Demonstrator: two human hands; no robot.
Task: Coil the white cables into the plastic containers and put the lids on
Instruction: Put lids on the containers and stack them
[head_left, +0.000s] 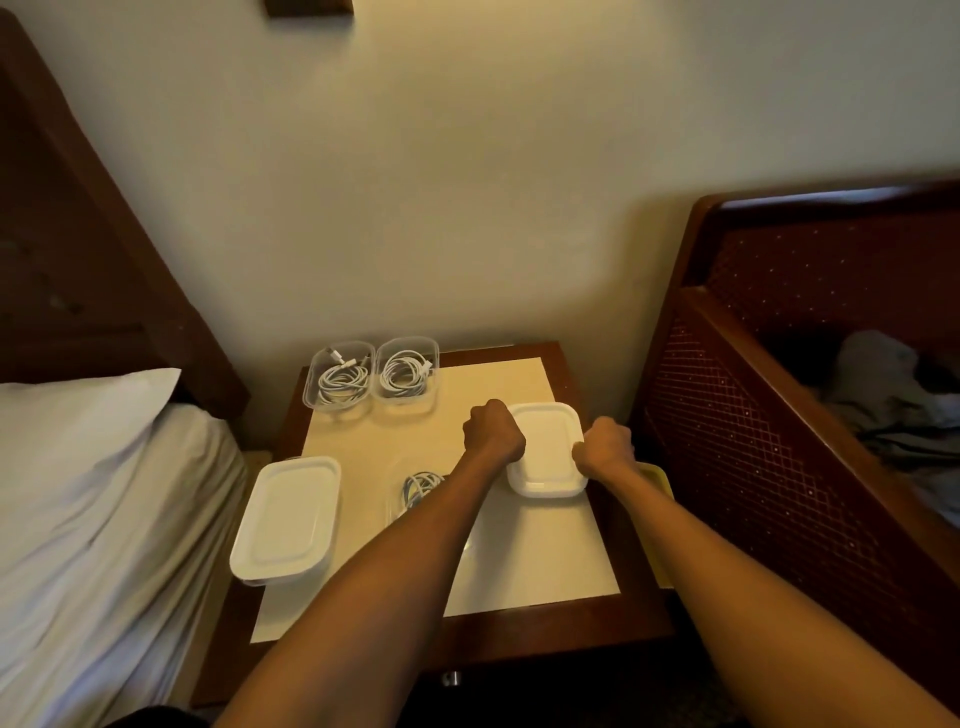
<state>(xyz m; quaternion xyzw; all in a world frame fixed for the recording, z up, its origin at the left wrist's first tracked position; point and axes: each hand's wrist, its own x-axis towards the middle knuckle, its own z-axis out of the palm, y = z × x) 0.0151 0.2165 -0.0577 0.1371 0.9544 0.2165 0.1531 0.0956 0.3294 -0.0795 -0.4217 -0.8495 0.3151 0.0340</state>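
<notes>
Both hands are down on the same box now, right of centre on the bedside table (493, 379). The left hand (493, 431) is balled up, fingers curled over the left edge of the white lid (545, 447). The right hand (605, 447) does the same on the right edge, knuckles up. The lid sits flat between them; what is underneath it I cannot see from here.

At the back, against the wall, two clear tubs stand side by side with no lids on. The left tub (338, 409) holds a coiled white cable (340, 382), and the right tub (405, 402) holds another coil (402, 374), so both cables are in their boxes.

Near the front left corner sits a closed container (285, 517), its white lid on, hanging a little over the table's edge.

In the middle, a third white cable (418, 488) shows in loops in a clear tub (the left forearm crosses over most of it).

A yellow edge (655, 475) peeks out just beside the right wrist. A white pillow (78, 415) lies on the bed to the left.
</notes>
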